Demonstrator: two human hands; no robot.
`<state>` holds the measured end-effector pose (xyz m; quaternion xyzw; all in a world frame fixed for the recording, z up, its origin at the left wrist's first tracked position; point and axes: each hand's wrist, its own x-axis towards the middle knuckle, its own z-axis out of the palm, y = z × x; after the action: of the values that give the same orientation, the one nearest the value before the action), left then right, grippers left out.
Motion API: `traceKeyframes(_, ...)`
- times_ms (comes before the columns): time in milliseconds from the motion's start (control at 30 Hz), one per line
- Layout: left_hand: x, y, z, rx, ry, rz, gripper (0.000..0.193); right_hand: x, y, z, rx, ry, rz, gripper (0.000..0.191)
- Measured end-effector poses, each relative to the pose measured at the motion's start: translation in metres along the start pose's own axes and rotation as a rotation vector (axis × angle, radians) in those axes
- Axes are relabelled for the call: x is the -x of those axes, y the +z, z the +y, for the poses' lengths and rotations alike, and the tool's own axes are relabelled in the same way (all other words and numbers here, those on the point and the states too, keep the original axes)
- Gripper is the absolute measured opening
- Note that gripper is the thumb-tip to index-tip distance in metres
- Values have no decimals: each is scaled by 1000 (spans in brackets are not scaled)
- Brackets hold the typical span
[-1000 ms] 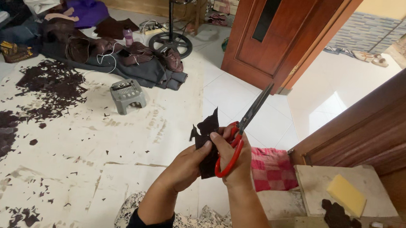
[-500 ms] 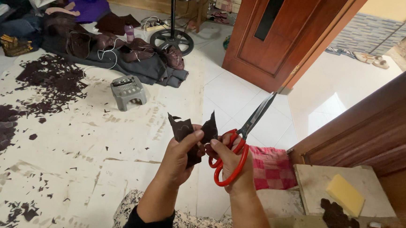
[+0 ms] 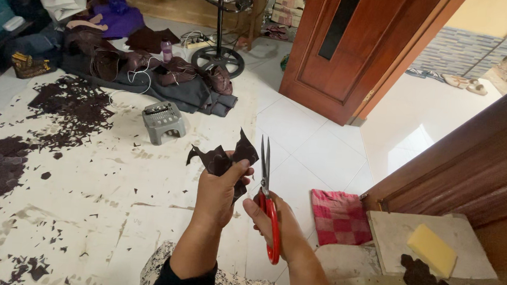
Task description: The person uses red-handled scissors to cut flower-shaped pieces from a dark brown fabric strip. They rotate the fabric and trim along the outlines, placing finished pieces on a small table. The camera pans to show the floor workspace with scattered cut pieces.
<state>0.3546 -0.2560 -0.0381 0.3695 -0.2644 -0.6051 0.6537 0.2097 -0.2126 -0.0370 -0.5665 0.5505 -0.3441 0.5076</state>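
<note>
Your left hand point(image 3: 218, 190) pinches a ragged piece of dark brown leather point(image 3: 224, 157) between thumb and fingers, holding it up above the pale tiled floor point(image 3: 114, 210) in front of you. Your right hand point(image 3: 272, 223) is closed through the red loops of a pair of scissors point(image 3: 268, 196); the blades point straight up, closed or nearly so, just beside the right edge of the leather. Whether the blades touch it, you cannot tell.

On the floor beyond your hands sits a small grey plastic stool point(image 3: 163, 119), and dark leather scraps point(image 3: 71, 105) lie scattered toward the floor's left edge. A heap of dark bags and cloth point(image 3: 152, 74) lies at the far side, next to the round base of a standing fan point(image 3: 219, 57). A wooden door point(image 3: 353, 49) stands open at the far right. Near your right arm lies a pink checked cloth point(image 3: 340, 217), and beside it a flat stone slab point(image 3: 394, 239) carries a yellow block point(image 3: 432, 249).
</note>
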Motion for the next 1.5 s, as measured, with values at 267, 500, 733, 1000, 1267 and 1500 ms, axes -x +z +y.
traceKeyframes(267,5,1,3,-20,75,14,28,4,3,3,53,100,-62,59)
traceKeyframes(500,6,5,3,-27,149,69,25,-2,7,12,7,67,-67,62)
traceKeyframes(733,7,8,1,-32,149,92,23,-5,11,18,-66,104,-7,65)
traceKeyframes(1000,7,10,-2,-20,138,106,25,-11,21,30,-226,14,6,54)
traceKeyframes(1267,3,4,-1,-31,156,81,26,-10,17,33,-241,65,-26,54)
traceKeyframes(1500,-8,-7,9,-154,85,16,34,-14,0,33,-25,86,-51,62)
